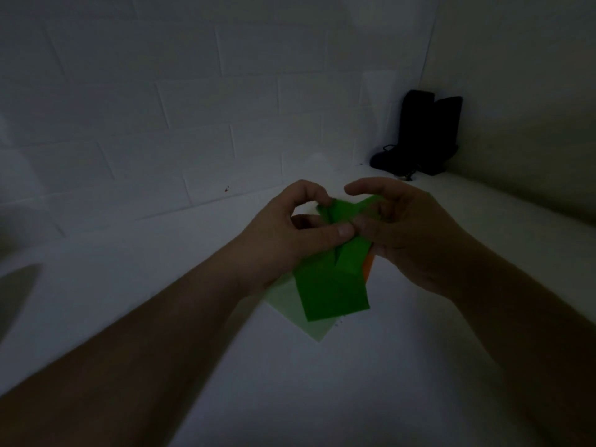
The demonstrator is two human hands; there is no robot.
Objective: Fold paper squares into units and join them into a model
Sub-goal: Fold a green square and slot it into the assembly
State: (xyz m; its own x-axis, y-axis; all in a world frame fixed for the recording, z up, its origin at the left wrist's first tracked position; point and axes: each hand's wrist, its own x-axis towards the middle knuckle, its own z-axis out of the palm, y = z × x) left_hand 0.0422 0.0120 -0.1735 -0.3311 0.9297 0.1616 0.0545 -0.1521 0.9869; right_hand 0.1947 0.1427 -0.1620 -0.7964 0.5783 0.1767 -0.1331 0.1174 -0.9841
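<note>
two hands [283, 233] [409, 233] pinching green paper [332, 279]

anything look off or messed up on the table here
Nothing looks damaged or spilled. Both hands pinch the green paper mid-fold, above a pale green sheet. A dark object stands in the far corner; the dim light hides what it is.

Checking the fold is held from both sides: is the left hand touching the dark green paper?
Touching. The head view shows the left hand pinching the dark green paper, thumb pressed flat on its upper folds.
</note>
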